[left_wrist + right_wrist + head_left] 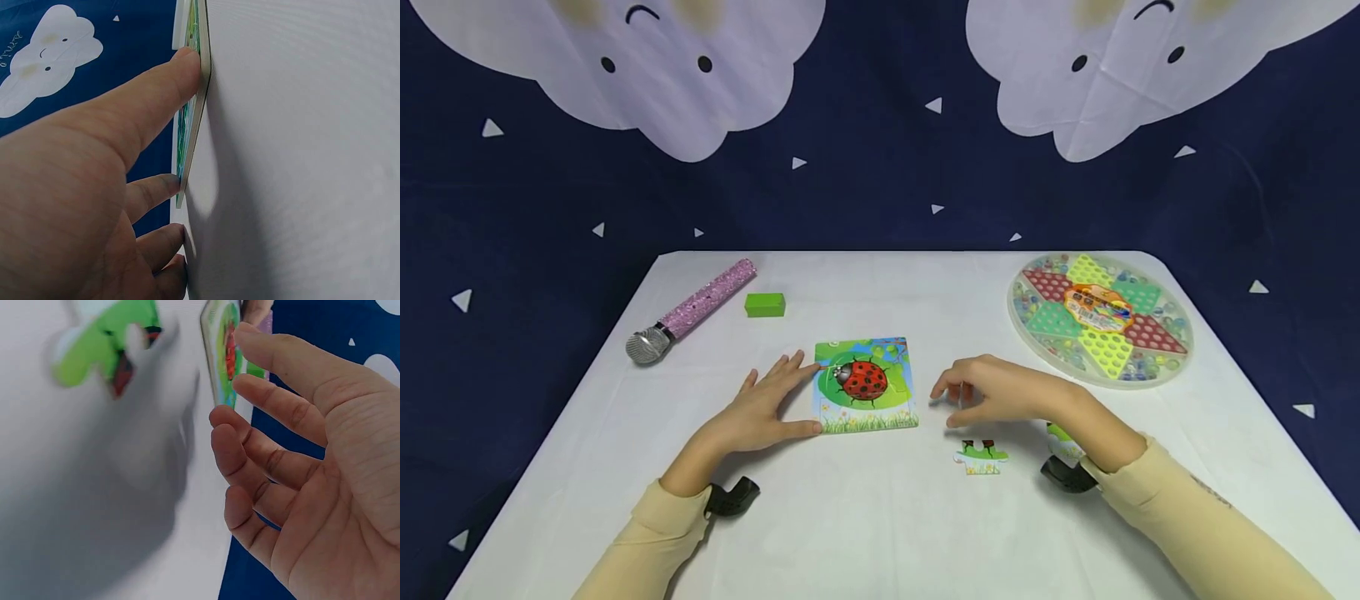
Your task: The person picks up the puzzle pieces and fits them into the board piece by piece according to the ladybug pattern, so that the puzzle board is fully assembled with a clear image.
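Note:
A square ladybug puzzle board lies flat in the middle of the table. My left hand rests at its left side, fingers spread. The thumb touches the board's lower left corner and the index finger its upper left edge; the left wrist view shows both against the board. To the right of the board, my right hand hovers with loosely bent fingers and nothing between them. Just below it lies a loose green puzzle piece, also visible in the right wrist view. Another puzzle piece is partly hidden under the right wrist.
At the back left lie a pink glitter microphone and a small green block. A round marble board game sits at the back right. Behind the white table hangs a dark blue cloth with clouds. Each wrist wears a black camera mount.

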Action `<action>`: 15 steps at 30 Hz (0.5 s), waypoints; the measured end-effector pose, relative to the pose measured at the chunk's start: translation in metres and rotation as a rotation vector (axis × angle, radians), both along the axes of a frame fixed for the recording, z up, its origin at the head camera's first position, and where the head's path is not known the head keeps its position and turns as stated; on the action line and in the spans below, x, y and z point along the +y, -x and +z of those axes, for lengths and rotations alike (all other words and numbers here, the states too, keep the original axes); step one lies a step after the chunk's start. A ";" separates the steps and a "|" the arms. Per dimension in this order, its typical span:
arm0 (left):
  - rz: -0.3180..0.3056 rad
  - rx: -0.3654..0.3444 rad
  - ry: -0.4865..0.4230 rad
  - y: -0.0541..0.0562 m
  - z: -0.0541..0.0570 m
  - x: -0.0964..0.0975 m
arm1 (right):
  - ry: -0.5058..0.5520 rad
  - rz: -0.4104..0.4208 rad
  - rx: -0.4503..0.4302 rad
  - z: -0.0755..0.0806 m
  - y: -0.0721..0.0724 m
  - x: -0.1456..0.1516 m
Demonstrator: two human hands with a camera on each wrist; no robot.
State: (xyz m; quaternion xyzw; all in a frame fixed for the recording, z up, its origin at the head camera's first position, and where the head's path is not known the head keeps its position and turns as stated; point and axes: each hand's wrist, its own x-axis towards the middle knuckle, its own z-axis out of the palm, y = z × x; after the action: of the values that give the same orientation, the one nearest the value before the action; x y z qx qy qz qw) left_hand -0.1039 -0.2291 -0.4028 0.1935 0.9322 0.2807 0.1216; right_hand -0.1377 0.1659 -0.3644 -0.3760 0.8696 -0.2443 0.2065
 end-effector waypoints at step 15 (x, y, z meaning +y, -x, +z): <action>0.001 -0.014 -0.011 0.000 0.001 0.000 | 0.004 -0.032 -0.053 -0.013 -0.032 0.025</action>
State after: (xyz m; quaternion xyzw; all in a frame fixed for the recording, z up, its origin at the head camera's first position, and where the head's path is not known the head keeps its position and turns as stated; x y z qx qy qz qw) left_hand -0.1039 -0.2294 -0.4020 0.1918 0.9299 0.2871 0.1268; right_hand -0.1059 0.1908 -0.3775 -0.3557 0.8694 -0.2590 0.2248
